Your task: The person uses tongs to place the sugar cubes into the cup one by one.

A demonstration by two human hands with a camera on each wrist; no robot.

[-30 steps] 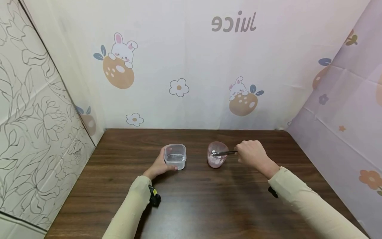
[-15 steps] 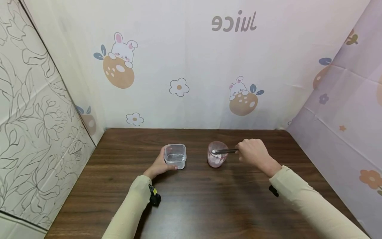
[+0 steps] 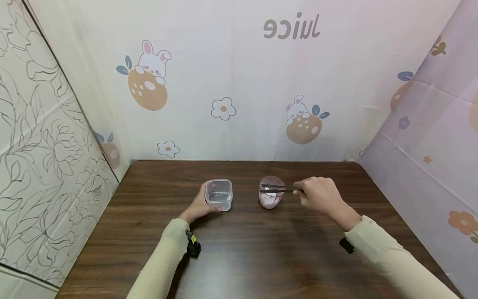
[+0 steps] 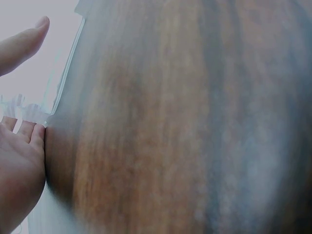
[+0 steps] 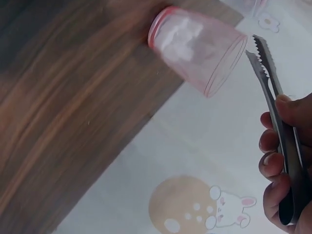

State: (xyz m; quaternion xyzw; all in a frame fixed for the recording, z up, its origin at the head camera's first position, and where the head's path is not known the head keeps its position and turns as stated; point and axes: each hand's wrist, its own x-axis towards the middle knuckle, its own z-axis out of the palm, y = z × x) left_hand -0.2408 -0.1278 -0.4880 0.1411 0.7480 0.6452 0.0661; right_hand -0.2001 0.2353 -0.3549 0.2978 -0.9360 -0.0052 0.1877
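Note:
My left hand holds a clear square plastic container on the table, thumb at its front and fingers at its left and back. In the left wrist view only part of the hand and the container's pale wall show. To the right stands a pink-tinted clear cup with white pieces in its lower part. My right hand grips metal tongs with serrated tips. These tips lie just beyond the cup's mouth, slightly apart, with nothing visible between them.
The dark wood-grain table ends at a patterned cloth wall behind. Further patterned panels rise on the left and right. A small black device is strapped at the left wrist.
The tongs have come up from inside the cup to over its mouth, and their arms have spread apart. My right hand has turned slightly; the left hand and container stay put.

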